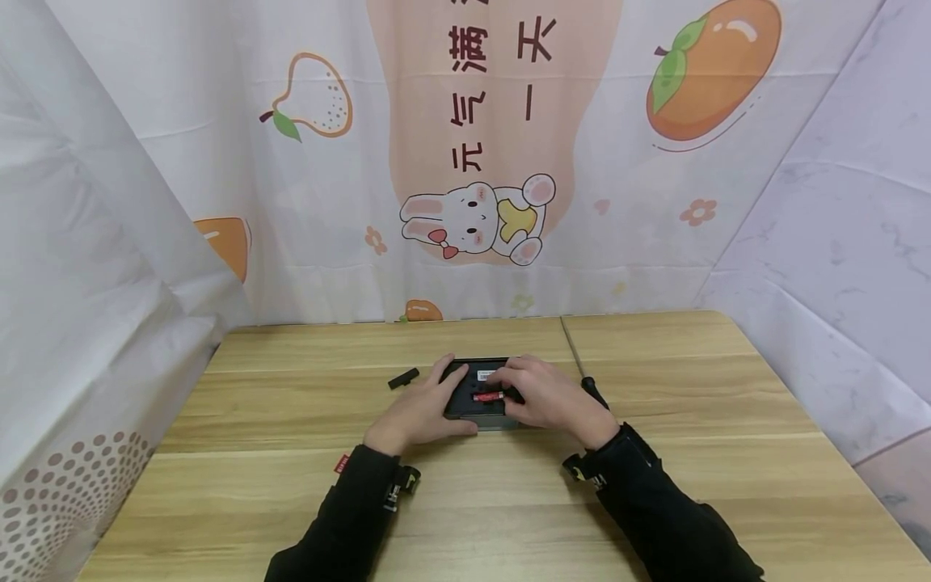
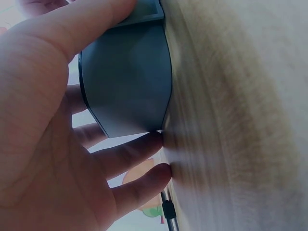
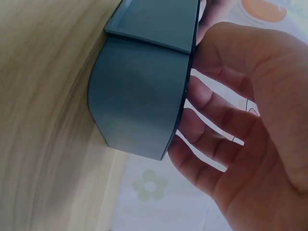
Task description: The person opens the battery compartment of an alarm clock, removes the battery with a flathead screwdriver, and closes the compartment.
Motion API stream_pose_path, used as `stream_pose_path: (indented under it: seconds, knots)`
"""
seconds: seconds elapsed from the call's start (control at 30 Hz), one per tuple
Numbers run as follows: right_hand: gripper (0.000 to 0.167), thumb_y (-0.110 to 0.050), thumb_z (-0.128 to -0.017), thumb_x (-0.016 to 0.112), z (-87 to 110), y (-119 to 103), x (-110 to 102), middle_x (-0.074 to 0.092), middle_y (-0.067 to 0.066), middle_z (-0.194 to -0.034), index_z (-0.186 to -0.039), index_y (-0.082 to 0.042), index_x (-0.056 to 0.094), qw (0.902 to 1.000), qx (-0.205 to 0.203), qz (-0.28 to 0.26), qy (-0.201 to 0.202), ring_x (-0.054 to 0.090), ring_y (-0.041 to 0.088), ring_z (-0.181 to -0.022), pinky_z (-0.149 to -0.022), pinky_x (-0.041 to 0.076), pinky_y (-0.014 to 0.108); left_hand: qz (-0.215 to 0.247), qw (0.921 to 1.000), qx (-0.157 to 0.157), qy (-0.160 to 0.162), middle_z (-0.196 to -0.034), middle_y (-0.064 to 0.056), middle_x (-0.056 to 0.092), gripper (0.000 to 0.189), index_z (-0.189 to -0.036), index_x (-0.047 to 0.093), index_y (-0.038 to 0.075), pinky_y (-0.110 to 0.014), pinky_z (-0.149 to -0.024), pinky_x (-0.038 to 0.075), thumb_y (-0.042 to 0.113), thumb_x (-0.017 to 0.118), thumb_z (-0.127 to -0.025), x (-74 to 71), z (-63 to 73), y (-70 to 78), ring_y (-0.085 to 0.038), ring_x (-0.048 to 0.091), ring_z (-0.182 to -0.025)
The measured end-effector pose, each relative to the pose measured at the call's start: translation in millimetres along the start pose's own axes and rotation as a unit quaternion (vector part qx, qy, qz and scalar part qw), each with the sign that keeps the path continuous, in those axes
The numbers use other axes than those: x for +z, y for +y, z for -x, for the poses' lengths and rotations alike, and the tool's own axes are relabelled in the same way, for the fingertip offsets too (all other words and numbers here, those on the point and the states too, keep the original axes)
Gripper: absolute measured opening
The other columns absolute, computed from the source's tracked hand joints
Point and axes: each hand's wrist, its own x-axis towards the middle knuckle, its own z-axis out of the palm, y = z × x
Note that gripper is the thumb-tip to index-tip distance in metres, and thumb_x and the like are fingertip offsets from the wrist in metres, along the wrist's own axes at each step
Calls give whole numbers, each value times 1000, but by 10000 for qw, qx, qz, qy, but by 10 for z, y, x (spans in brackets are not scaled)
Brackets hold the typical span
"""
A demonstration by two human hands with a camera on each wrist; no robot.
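Observation:
A dark, box-shaped device point(image 1: 465, 404) lies on the table with its black, labelled side up. My left hand point(image 1: 422, 408) grips its left end, thumb along the near side and fingers round the far edge; the left wrist view shows the device's smooth grey end point(image 2: 127, 82). On the black side is a small red battery point(image 1: 487, 397). My right hand point(image 1: 549, 396) bends over the device's right part, thumb and fingers about the battery's right end, seemingly pinching it. In the right wrist view, curled fingers point(image 3: 199, 127) lie along the device's edge; the battery is hidden there.
A small black cover-like piece point(image 1: 403, 378) lies left of the device. To the right, a screwdriver point(image 1: 595, 392) with a black handle and long thin shaft reaches toward the table's back edge. A printed curtain point(image 1: 313, 202) hangs behind the wooden table point(image 1: 291, 396).

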Motion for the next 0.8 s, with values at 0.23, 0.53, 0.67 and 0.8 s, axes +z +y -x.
stream_pose_path:
  seconds: [0.23,0.53,0.67,0.8]
  knots:
    - [31,-11,-90,72,-1,17,-23,68,4,-109,-121,-12,73,9998,45,-125,-153,64,19,-99,-86,54,38,-29,10000,7,2,-165,-18,19,94,-159,35,12,-54,-103,44,53,77,-86,6,-3,-11,-40,41,-139]
    - [29,-11,-91,74,-14,36,-15,69,1,-108,-119,-13,73,9997,-17,-189,-151,64,19,-102,-87,53,40,-32,10000,-9,6,-165,-17,19,94,-160,34,14,-54,-103,44,53,77,-86,15,-9,-27,-39,41,-140]
    - [29,-10,-91,74,-20,36,-13,69,0,-108,-119,-13,73,9997,-57,-211,-137,64,19,-102,-88,53,40,-37,10000,-3,24,-165,-17,19,93,-159,34,14,-53,-102,44,53,77,-86,18,-12,-33,-39,41,-140]
    - [29,-9,-91,73,-24,35,-14,70,0,-111,-120,-13,74,9996,-94,-225,-146,65,21,-106,-90,53,42,-43,10000,-5,33,-166,-17,19,93,-159,34,14,-53,-102,45,54,77,-86,20,-14,-36,-39,40,-140]
